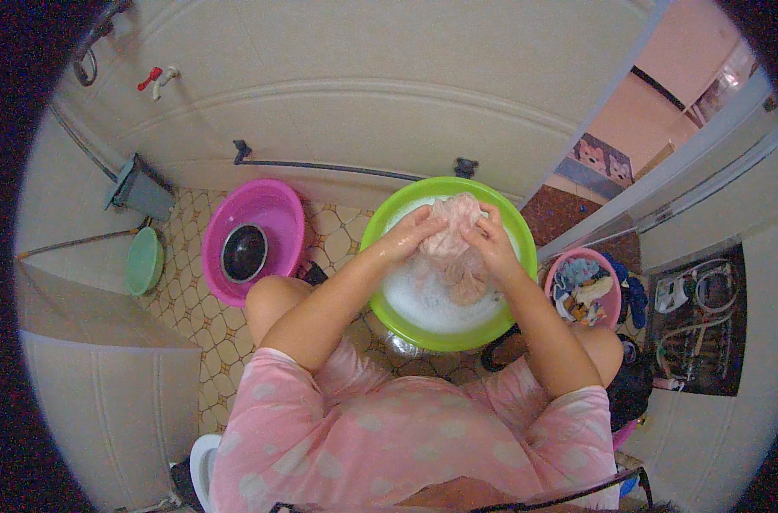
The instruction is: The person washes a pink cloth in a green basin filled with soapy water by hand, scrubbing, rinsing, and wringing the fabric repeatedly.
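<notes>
Both my hands hold a wet, pale pink cloth (pixel 453 224) above a lime-green plastic basin (pixel 525 237). My left hand (pixel 416 232) grips the cloth's left side, and my right hand (pixel 491 240) grips its right side. The cloth's lower end hangs into white suds (pixel 427 308) that cover the water. What kind of garment the cloth is, I cannot tell. The fingertips are partly hidden in its folds.
A magenta basin (pixel 288 211) holding a dark round bowl (pixel 245 253) stands left on the tiled floor. Further left are a small green basin (pixel 145 261) and a grey bin (pixel 146 192). At right, a pink basin (pixel 613 308) holds clothes, near a doorway. A dark rail (pixel 331 168) runs along the wall.
</notes>
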A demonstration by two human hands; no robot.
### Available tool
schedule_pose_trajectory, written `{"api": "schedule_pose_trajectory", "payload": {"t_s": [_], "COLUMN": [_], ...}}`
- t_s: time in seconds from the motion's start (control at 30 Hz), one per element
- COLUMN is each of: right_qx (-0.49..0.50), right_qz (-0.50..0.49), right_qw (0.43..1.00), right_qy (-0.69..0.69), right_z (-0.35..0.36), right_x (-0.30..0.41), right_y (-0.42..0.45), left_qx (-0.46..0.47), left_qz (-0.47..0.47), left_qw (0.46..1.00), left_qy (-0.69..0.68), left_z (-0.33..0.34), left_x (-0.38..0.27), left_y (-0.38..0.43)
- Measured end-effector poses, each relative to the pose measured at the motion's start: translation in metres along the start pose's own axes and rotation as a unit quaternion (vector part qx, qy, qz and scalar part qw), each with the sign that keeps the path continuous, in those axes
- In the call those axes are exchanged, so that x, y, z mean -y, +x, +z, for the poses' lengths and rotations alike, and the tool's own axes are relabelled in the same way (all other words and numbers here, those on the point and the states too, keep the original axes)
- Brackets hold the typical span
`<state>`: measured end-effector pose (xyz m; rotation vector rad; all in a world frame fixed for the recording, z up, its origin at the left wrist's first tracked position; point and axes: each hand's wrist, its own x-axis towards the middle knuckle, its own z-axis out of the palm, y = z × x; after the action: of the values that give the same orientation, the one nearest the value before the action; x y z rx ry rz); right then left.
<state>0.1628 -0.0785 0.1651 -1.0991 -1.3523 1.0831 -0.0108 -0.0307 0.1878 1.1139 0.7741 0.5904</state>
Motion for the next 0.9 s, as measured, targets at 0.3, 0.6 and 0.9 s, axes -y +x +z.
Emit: {"api": "schedule_pose_trajectory", "payload": {"t_s": [0.3,0.6,0.9], "right_qx": [0.053,0.228,-0.010], "right_qz": [0.091,-0.065,0.060], "right_qw": [0.993,0.945,0.961], "right_qy": [-0.061,-0.223,-0.269], "right_z": [-0.022,0.015,0.020], "right_x": [-0.010,-0.042,0.004], "right_y": [0.026,0.029,0.029], "left_qx": [-0.019,0.122,0.096], "left_qz": [0.012,-0.004,-0.012], "left_qw": [0.995,0.966,0.975], "left_qy": [-0.100,-0.229,-0.200], "left_z": [-0.005,-0.019,-0.029], "left_x": [-0.003,-0.007,-0.014], "left_y": [-0.010,-0.036,-0.039]}}
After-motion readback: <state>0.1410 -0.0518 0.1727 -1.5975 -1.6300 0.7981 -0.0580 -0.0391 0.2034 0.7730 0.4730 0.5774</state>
